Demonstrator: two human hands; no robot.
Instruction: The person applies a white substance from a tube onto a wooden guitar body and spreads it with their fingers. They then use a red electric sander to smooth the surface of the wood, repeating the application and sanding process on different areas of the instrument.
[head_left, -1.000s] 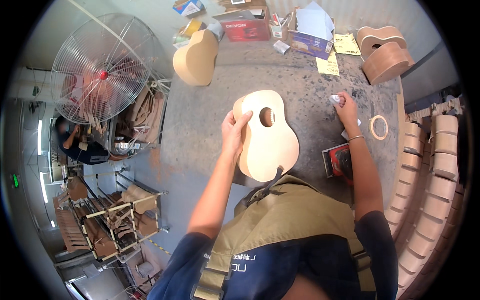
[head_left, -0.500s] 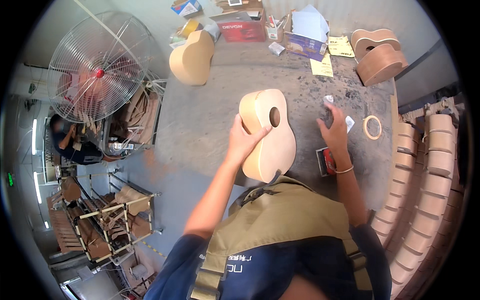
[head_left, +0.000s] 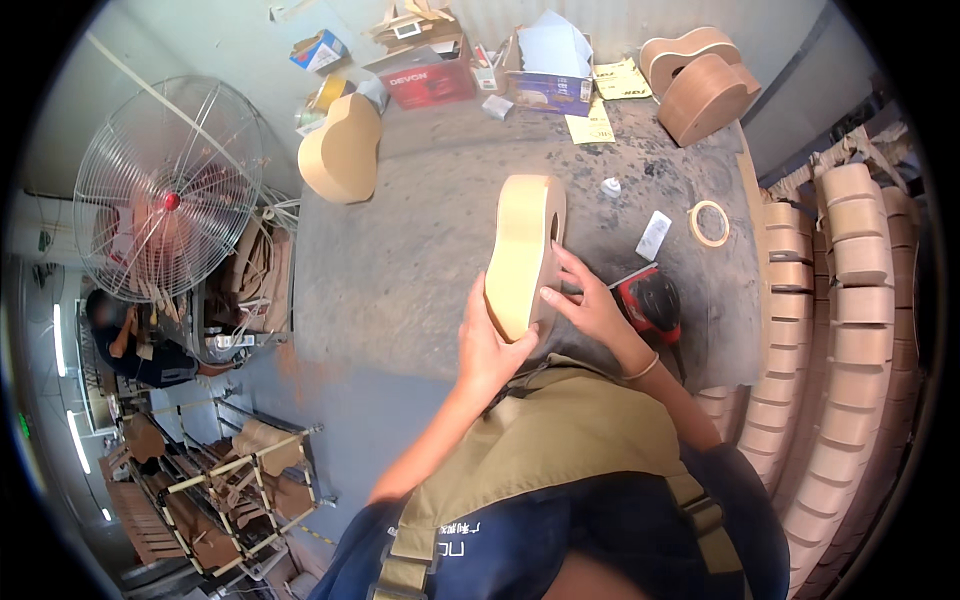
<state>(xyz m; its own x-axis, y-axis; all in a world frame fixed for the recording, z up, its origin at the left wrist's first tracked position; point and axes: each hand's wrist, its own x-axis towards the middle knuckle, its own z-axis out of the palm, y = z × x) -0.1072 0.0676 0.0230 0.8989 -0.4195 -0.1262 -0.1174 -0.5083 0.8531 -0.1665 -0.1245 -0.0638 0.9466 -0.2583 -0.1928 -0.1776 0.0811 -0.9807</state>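
A pale wooden ukulele body (head_left: 522,255) without a neck is tilted on its edge in front of me, its side facing up and its soundhole (head_left: 556,226) turned to the right. My left hand (head_left: 492,335) grips its lower, wider end, thumb across the near rim. Against the face, just below the soundhole, my right hand (head_left: 590,300) has its fingertips, thumb and fingers apart. To the right of that hand lies a red and black power sander (head_left: 650,303) on the grey worktable (head_left: 410,250).
A roll of tape (head_left: 709,224), a white block (head_left: 653,236) and a small white tube (head_left: 610,187) lie on the right. More ukulele bodies (head_left: 340,150) stand at the back, near boxes (head_left: 425,75). Stacked curved wooden sides (head_left: 860,310) line the right; a large fan (head_left: 170,200) stands left.
The ukulele body has been turned from face-up toward its side. My left hand has slid to its lower end. My right hand has come in from the right to its face.
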